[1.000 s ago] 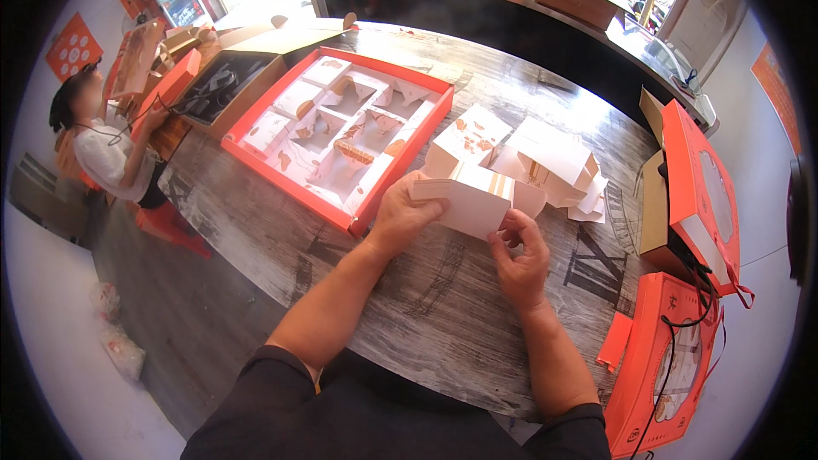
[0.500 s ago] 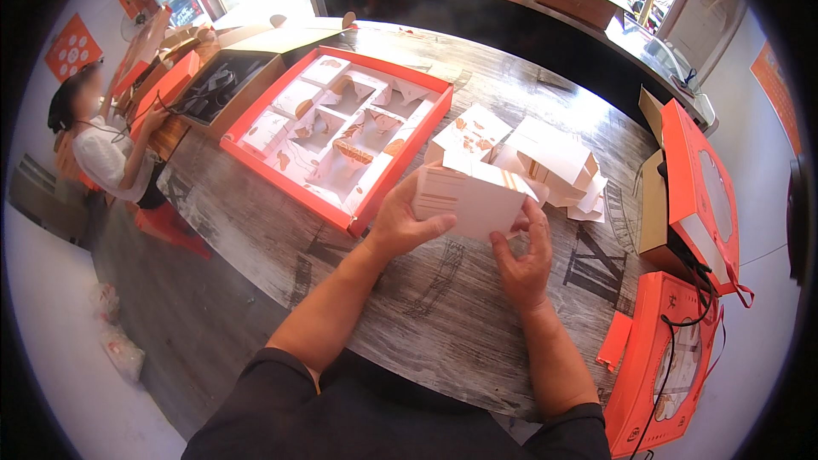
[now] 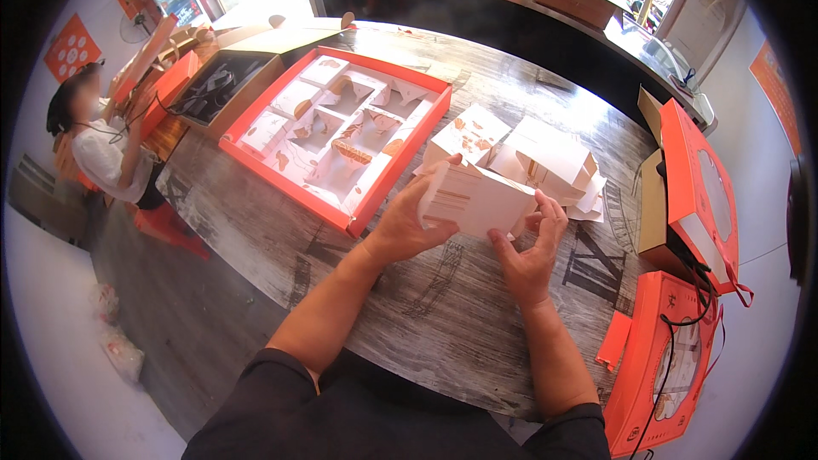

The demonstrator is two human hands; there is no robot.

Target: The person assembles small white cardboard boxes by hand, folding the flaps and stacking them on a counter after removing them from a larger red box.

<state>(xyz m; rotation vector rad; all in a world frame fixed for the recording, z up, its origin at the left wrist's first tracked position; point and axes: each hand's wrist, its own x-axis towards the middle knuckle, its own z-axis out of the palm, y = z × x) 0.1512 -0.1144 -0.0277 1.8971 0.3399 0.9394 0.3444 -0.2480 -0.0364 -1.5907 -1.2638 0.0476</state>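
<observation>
Head: blocky white cardboard box (image 3: 487, 198) between left grip (image 3: 407, 226), right grip (image 3: 528, 251).

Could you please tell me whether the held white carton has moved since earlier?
Yes, the white carton has shifted slightly right, nearer the dark tabletop numeral.

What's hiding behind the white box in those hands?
Behind the held box is a patterned box, with more white boxes to its right. The held box and left hand cover the patterned box's lower front, so I can't see that part.
</observation>
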